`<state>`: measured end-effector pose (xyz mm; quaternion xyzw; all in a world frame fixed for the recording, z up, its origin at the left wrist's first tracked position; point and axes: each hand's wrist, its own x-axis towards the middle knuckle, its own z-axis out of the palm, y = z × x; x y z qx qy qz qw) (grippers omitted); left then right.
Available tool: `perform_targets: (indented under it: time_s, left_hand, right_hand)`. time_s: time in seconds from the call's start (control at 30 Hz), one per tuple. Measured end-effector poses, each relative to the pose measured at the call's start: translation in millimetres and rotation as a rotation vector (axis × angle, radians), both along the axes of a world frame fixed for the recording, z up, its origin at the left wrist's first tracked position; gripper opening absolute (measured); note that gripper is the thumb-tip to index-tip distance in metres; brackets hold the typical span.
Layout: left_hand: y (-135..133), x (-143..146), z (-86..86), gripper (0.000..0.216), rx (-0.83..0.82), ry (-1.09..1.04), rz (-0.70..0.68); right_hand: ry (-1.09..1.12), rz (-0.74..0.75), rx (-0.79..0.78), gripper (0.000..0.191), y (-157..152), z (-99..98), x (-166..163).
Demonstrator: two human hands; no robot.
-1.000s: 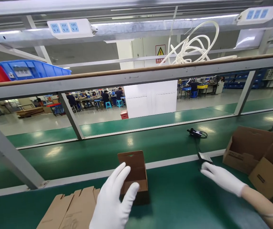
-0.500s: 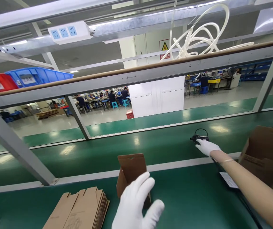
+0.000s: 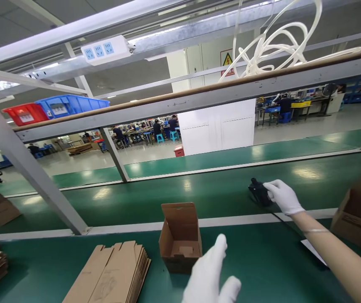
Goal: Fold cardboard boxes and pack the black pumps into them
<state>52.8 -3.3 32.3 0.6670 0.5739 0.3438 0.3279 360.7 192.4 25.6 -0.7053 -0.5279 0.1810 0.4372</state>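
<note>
Hands well apart, both gloved white. Nearest, left hand [image 3: 210, 275]: fingers reaching forward, thumb spread, nothing held. Its best use, judged from here: light steadying of the open carton [image 3: 180, 266], no leaning on thin walls. Carton upright on the green bench [image 3: 249, 273], just left of and beyond that hand, rear flap raised. Stack of flat cartons [image 3: 114, 271] farther left, apart from it.

Flat white-topped piece [image 3: 314, 253] lies beside the right forearm, partly covered. Black cord [image 3: 280, 219] runs between there and the right hand; leave slack, so nothing drags across the pale rail [image 3: 237, 221].

Farther out, right hand [image 3: 283, 197]: arm stretched long from the lower right, wrist nearly straight, fingers curled, tips closed on the right end of the black device [image 3: 259, 192]. Device at the far green belt [image 3: 212, 191], past the rail. Hold on the body, not the cord, should serve best; a fuller wrap would likely curb twisting, with only one end held. Some blur at the contact; cannot tell whether the device is lifted clear of the belt.
</note>
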Motion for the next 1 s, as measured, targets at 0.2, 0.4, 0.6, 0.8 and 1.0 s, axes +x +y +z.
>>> perform_targets:
  time_s: [0.2,0.4,0.6,0.8,1.0]
  left_hand:
    - [20.1,84.8,-14.7,0.102,-0.086,-0.903,-0.174]
    - [-4.9,56.7,-11.8,0.07,-0.049,-1.46,-0.235]
    - [-21.9,-29.5,-13.7,0.056,0.009,-1.356,-0.212]
    - [-41.0,-51.4,-55.7,0.089,-0.382,-1.234,-0.407]
    - [-48.6,-42.9,-34.6,0.045,-0.605,-0.716,-0.646]
  right_hand:
    - [0.251,0.384,0.205,0.044,-147.7,33.8,-69.8]
    - [0.136,0.838,0.121,0.056,-189.1,1.3,-111.0]
    - [-0.437,1.036,0.121,0.019,-200.8,18.2,-107.7]
    - [-0.608,1.262,0.45,0.024,-189.4,71.3,-131.3]
    - [-0.19,1.359,-0.068,0.033,-167.2,53.6,-177.6]
